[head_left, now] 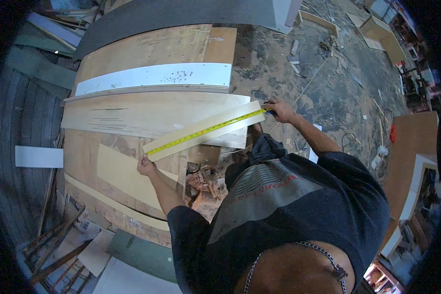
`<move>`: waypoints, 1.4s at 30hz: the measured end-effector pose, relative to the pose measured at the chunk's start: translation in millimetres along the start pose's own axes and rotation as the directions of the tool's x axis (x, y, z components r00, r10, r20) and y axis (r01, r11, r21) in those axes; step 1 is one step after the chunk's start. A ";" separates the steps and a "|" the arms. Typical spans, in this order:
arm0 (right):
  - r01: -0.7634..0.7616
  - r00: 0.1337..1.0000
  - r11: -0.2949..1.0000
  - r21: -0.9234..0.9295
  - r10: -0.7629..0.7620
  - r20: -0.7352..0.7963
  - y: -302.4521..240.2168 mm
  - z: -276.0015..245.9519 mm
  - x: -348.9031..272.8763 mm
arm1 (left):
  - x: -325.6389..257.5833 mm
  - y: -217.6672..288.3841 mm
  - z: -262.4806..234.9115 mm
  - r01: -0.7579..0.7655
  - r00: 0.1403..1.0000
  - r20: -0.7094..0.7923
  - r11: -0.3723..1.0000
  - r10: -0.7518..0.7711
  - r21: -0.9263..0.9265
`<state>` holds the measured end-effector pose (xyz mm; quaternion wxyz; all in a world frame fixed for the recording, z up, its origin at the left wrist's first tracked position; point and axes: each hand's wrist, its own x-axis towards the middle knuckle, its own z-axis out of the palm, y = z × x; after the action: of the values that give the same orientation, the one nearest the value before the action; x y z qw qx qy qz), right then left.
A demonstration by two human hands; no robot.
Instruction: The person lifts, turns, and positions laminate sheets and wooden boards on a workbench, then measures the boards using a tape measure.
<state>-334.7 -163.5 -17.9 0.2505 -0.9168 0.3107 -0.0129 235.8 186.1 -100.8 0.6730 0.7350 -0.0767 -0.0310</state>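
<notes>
A yellow tape measure blade point(206, 131) is stretched along a narrow cream board point(181, 134), which lies at a slant over the worktable. At the board's left end, my left hand point(145, 165) is closed, its fingers pinching the tape's end and the board's edge. My right hand point(281, 110) is closed at the opposite end, around the dark tape measure case point(267, 110), mostly hidden by the fingers. Under the narrow board is a wide pale wooden panel point(157, 112). A cream sheet point(127, 171) lies close to my left forearm.
A long white board point(154, 78) lies across the far part of the wooden worktable point(78, 147). Wood scraps point(206, 183) are heaped by the table's right edge. On the stained floor point(299, 83) lie cords and offcuts, and a brown panel point(411, 147) stands at the right.
</notes>
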 end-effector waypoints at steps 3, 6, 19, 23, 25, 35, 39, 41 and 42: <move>-0.051 0.999 0.999 -0.003 0.051 0.006 15.6 6.2 -9.9 | -15.6 12.5 34.2 0.063 0.998 -0.012 0.989 -0.062 0.135; -0.052 0.998 0.999 -0.001 0.052 0.034 1.4 -4.1 -6.6 | -6.1 0.0 17.9 0.027 0.999 0.029 0.992 -0.030 0.122; -0.047 0.998 0.998 -0.046 0.049 0.044 -12.2 -12.0 -1.4 | 6.8 -22.7 4.2 0.004 1.000 -0.014 0.979 -0.001 0.203; -0.102 0.994 0.993 -0.055 0.104 0.024 -8.8 -7.0 -5.5 | -21.1 23.4 22.0 -0.155 0.988 0.044 0.892 0.151 0.424; -0.133 0.989 0.991 0.017 0.131 0.067 -12.1 -9.7 -5.1 | -32.4 44.4 26.2 -0.186 0.982 0.068 0.880 0.174 0.436; -0.095 0.994 0.994 -0.055 0.098 0.044 -10.5 -6.2 -3.6 | -77.9 77.8 49.2 -0.216 0.912 0.072 0.324 0.404 0.921; -0.122 0.992 0.992 -0.022 0.123 0.042 -18.0 -13.3 -7.7 | -87.6 87.9 57.4 -0.234 0.920 0.107 0.311 0.376 0.921; -0.119 0.991 0.993 -0.012 0.119 0.057 -20.5 -12.3 -4.2 | -86.6 76.9 51.8 -0.294 0.921 0.165 0.350 0.354 0.890; -0.113 0.992 0.993 -0.031 0.115 0.057 -22.3 -11.1 -2.1 | -85.4 71.8 49.3 -0.357 0.914 0.230 0.390 0.335 0.849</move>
<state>-325.8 -152.2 2.5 0.2470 -0.9010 0.3552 0.0328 139.1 144.9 -38.9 0.1905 0.9409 -0.2395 0.1450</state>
